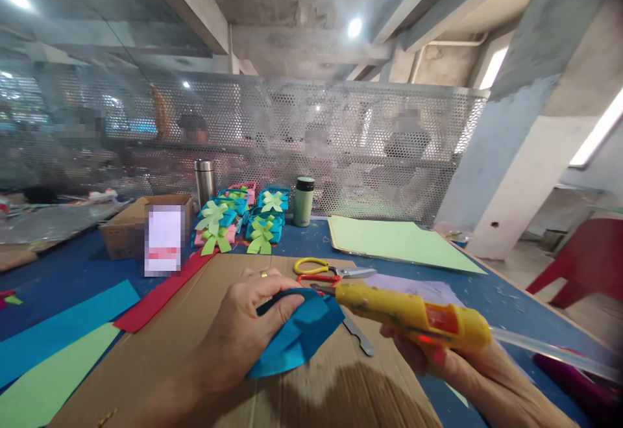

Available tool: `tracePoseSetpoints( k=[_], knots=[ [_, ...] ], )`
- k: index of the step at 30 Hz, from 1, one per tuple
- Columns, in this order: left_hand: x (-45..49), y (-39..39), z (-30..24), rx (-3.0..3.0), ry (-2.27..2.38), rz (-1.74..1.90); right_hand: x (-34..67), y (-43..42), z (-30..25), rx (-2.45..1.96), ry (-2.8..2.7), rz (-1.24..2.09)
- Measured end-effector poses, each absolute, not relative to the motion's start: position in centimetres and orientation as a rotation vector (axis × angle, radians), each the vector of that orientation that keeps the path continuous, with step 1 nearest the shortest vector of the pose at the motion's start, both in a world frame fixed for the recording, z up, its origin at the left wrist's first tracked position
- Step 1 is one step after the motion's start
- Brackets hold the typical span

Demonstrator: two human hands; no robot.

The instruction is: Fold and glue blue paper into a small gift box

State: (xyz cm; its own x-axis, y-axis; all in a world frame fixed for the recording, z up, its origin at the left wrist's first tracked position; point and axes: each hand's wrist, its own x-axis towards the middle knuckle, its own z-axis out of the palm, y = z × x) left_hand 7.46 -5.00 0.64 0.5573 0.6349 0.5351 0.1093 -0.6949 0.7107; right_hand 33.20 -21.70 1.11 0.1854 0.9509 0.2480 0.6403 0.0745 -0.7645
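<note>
My left hand (246,321) presses down on a folded blue paper piece (302,337) lying on a brown cardboard sheet (204,350); fingers curl over its upper edge, thumb beside it. My right hand (438,360) grips a yellow glue gun (413,314) with a clear glue stick (549,350) trailing out the back. Its nozzle points left at the paper's top right corner. Yellow-handled scissors (326,267) and red-handled scissors (324,280) lie just beyond the paper.
Several finished blue paper pieces with green bows (243,217) are piled at the table's back. A steel flask (205,181), a green tumbler (304,201), a cardboard box (126,223) and light green sheets (399,241) stand around. Coloured paper strips (63,330) lie left. People sit behind a mesh screen.
</note>
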Motion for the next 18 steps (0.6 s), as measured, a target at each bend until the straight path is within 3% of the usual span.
tracePoseSetpoints(
  k=[18],
  knots=[
    [7.63, -4.36, 0.4, 1.357, 0.578, 0.88, 33.32, -21.29, 0.4, -1.554, -1.451, 0.548]
  ],
)
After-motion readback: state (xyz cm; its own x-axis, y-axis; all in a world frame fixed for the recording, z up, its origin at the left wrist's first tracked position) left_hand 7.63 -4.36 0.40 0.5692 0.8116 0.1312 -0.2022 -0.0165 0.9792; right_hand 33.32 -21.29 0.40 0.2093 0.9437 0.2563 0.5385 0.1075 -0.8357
